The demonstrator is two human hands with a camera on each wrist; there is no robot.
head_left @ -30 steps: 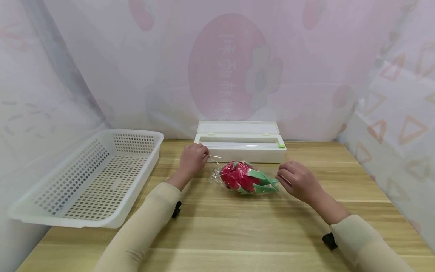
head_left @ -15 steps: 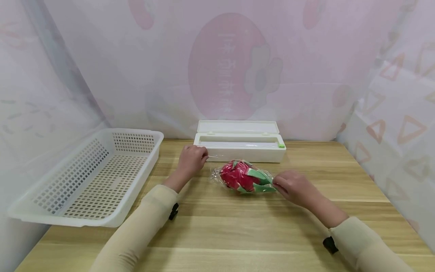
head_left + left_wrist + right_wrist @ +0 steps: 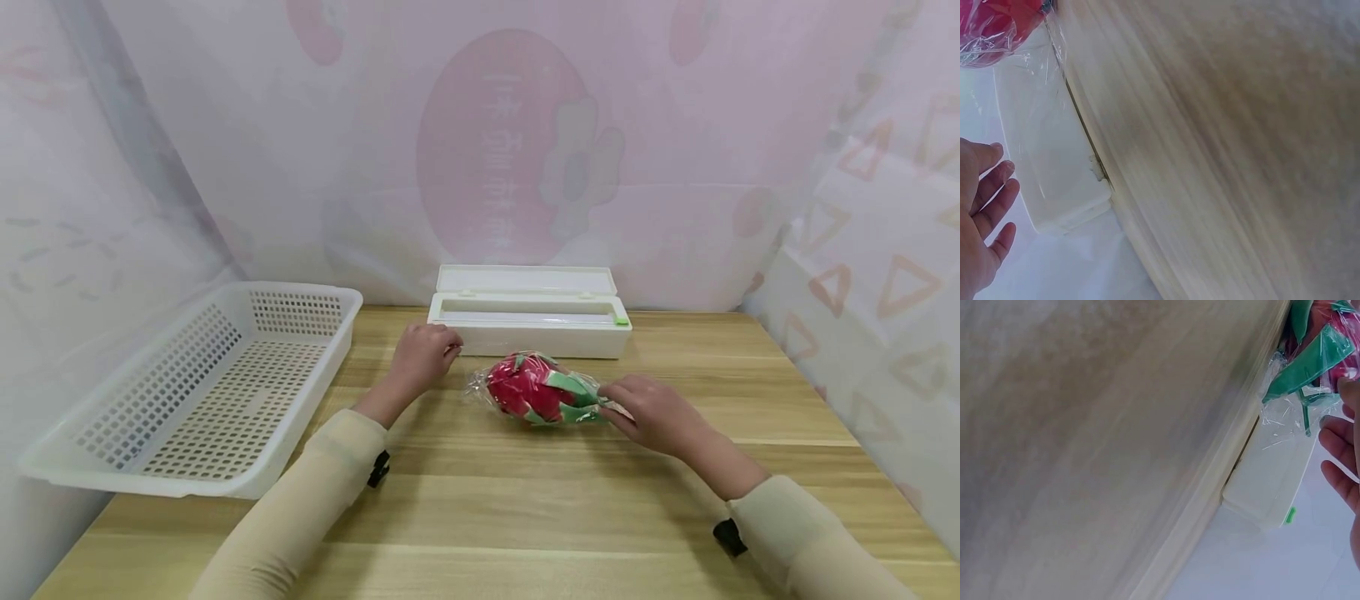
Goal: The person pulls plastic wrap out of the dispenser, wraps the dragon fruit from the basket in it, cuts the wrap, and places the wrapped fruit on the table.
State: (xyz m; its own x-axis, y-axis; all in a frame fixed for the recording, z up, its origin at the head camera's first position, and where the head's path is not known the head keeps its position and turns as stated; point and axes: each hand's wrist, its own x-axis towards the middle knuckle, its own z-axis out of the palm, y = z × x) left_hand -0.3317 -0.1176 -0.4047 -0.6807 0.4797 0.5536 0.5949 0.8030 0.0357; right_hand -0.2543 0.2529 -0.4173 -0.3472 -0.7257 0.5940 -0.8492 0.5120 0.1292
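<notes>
A red dragon fruit with green leaf-like scales [image 3: 528, 387] lies on its side, covered in clear cling film [image 3: 477, 385]. Left of it, my left hand [image 3: 423, 354] pinches a thin edge of film by thumb and forefinger. This strand is faint in the head view and hard to follow in the left wrist view. My right hand [image 3: 656, 412] is at the green end, thumb and forefinger parted around the loose film there. In the right wrist view, the thumb reaches the wrapped dragon fruit [image 3: 1329, 353] and a gap shows before the bent fingers.
A white cling film dispenser [image 3: 540, 343], lid raised and a green slider at its right end, stands just behind the fruit. To the left is a white perforated plastic basket [image 3: 258, 467]. Pale printed fabric walls [image 3: 517, 150] close off the back and sides of the wooden table [image 3: 525, 508].
My right hand moved left to the fruit's green end, and its thumb and forefinger have spread apart. My left hand shifted slightly left. The fruit has hardly moved.
</notes>
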